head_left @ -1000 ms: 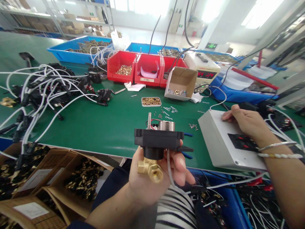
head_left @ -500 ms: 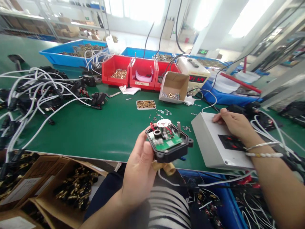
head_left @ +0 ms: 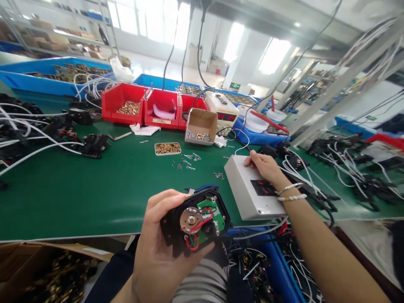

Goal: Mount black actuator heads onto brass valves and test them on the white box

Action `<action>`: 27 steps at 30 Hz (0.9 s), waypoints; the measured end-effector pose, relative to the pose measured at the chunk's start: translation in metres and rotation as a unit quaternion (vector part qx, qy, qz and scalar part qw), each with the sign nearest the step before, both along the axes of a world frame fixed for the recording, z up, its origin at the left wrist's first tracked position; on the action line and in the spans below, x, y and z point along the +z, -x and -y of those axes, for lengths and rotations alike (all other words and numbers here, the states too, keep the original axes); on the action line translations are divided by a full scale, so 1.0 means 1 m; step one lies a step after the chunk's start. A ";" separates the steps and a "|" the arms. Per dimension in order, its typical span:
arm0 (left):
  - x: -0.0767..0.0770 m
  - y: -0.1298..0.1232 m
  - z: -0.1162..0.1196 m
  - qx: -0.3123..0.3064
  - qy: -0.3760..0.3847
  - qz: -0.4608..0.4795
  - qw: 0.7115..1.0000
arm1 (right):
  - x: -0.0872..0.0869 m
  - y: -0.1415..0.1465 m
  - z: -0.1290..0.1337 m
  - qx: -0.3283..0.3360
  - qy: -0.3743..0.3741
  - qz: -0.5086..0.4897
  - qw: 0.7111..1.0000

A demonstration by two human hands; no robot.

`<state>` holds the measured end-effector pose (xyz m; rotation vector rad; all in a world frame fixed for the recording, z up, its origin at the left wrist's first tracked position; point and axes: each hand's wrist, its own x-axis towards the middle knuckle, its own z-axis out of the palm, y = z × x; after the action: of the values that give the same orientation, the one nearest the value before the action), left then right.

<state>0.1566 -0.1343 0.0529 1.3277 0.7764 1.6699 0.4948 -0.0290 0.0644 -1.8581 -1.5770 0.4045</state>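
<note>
My left hand [head_left: 160, 227] is closed around a black plastic actuator housing [head_left: 176, 242], held tilted over the front edge of the bench. The housing's inside faces me and shows a round metal motor [head_left: 191, 220], red wires and a green circuit board [head_left: 220, 219]. My palm and fingers hide its left and lower sides. My right hand [head_left: 260, 165] rests on top of a grey box [head_left: 243, 198], near its far edge, with the fingers curled together. Whatever lies under those fingertips is hidden. A black terminal panel with red parts [head_left: 262, 188] sits on the box beside my wrist.
On the green bench [head_left: 94, 198] are a small tray of brass parts [head_left: 168, 148], loose clips [head_left: 192, 157] and screws [head_left: 219, 175]. Behind them stand red bins [head_left: 123, 105], a cardboard box [head_left: 202, 122] and a power supply [head_left: 222, 111]. Cabled black units lie on both sides.
My left hand has turned the housing, so its motor and wires now face me and the brass fitting is out of sight. My right hand stays on the grey box. The view has swung right.
</note>
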 end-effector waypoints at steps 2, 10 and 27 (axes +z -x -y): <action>-0.002 0.003 -0.003 -0.014 -0.034 -0.014 0.999 | 0.000 0.001 0.001 0.002 -0.002 -0.003 1.000; -0.005 0.008 0.001 -0.051 -0.018 -0.030 0.998 | 0.001 0.001 0.001 0.005 -0.002 -0.005 1.000; 0.004 0.011 -0.017 -0.363 0.485 0.371 0.704 | 0.002 0.002 0.001 -0.014 0.003 0.003 1.000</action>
<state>0.1455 -0.1177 0.0572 0.0703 0.3971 0.7476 0.4924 -0.0297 0.0664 -1.8853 -1.5545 0.3930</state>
